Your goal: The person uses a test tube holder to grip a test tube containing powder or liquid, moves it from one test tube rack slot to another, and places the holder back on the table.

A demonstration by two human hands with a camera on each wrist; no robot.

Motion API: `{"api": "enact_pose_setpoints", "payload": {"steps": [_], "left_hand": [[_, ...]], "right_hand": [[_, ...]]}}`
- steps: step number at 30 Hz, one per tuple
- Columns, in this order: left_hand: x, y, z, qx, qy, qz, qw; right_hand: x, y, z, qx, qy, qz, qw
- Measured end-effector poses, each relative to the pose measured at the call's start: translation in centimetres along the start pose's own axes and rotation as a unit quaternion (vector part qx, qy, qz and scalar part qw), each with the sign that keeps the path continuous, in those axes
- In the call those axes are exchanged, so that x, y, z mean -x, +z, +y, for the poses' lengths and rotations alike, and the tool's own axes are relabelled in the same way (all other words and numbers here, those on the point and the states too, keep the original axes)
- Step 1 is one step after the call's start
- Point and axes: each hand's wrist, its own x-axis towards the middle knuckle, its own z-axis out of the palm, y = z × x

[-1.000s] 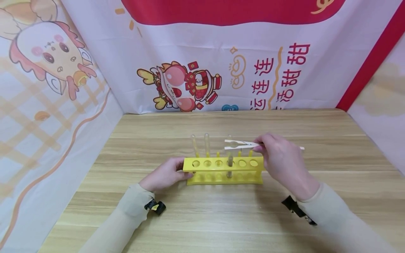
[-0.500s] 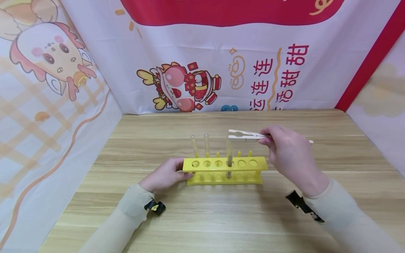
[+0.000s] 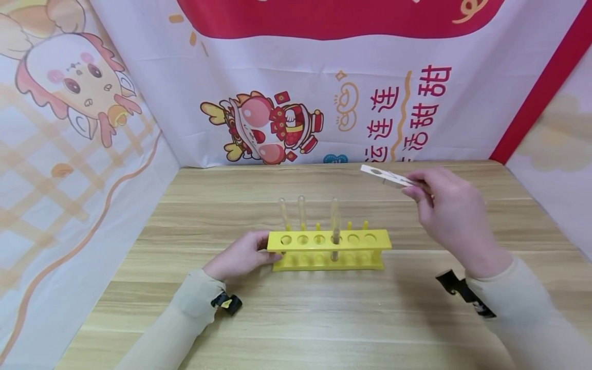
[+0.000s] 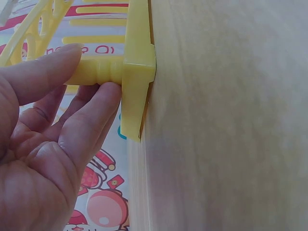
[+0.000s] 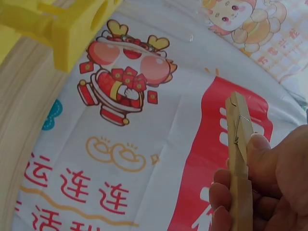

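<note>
A yellow test tube rack [image 3: 329,240] stands on the table. My left hand [image 3: 242,253] grips its left end; in the left wrist view the thumb and fingers pinch the rack's end post [image 4: 98,71]. One glass test tube [image 3: 335,221] stands upright in a rack hole, its lower part greyish. Two more test tubes [image 3: 302,211] sit upside down over pegs at the rack's back left. My right hand [image 3: 450,216] holds a wooden test tube clamp [image 3: 386,176] in the air, right of and behind the rack, apart from the tubes. The wire spring of the clamp shows in the right wrist view.
The wooden table [image 3: 324,318] reaches back to a printed cloth [image 3: 287,61] hung behind it. Another printed cloth [image 3: 69,180] hangs along the left side. Bare pegs [image 3: 365,225] rise at the rack's back right.
My right hand has moved up, back and to the right with the clamp, away from the upright test tube. That tube stays in the rack, and my left hand keeps its grip.
</note>
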Motion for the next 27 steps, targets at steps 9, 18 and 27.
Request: {"api": "enact_pose_setpoints", "payload": {"steps": [9,18,27], "left_hand": [[0.0,0.0,0.0,0.001,0.005,0.000,1.0000],[0.0,0.0,0.1,-0.001,0.001,-0.001,1.0000],[0.0,-0.1,0.0,-0.002,-0.001,-0.002,1.0000]], "right_hand": [[0.1,-0.9,2.5,0.024,0.047,-0.012,0.999],[1.0,-1.3,5.9,0.067,0.080,-0.018,0.994],[2.2,-1.4,8.6,0.077,0.163,-0.099,0.979]]}}
